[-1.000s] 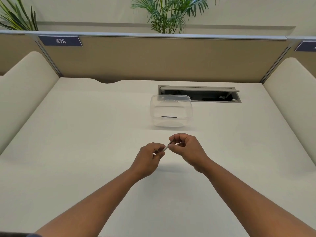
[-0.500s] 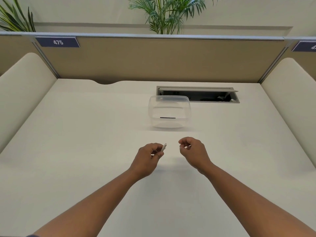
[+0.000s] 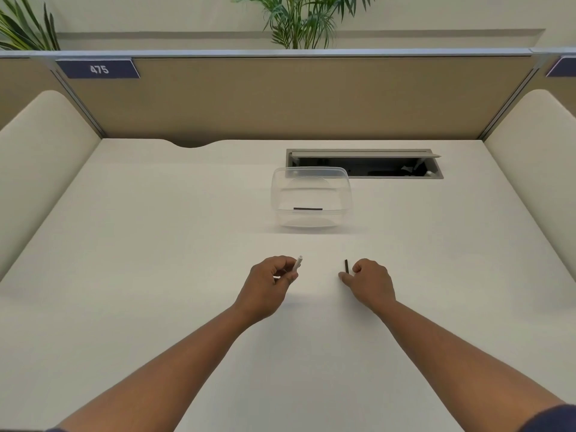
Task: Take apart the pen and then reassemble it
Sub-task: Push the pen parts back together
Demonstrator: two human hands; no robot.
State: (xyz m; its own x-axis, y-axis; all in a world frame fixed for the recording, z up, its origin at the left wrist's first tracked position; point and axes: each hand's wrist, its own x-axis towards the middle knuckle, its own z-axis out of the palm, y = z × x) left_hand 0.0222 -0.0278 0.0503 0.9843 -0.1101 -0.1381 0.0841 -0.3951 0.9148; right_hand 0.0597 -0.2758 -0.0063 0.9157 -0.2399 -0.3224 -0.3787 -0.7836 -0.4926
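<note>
Left hand (image 3: 268, 280), lower centre: fingers clenched on white pen barrel (image 3: 297, 264), tip angled up-right. Right hand (image 3: 371, 280), apart from it: fingers pinching small black pen piece (image 3: 346, 265) upright over the bench (image 3: 124, 244). Clear container (image 3: 311, 198) above centre holds a black rod (image 3: 308, 209).

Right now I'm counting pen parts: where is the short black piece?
In the head view the short black piece stands pinched in the right hand, right of the white pen barrel in the left hand.
</note>
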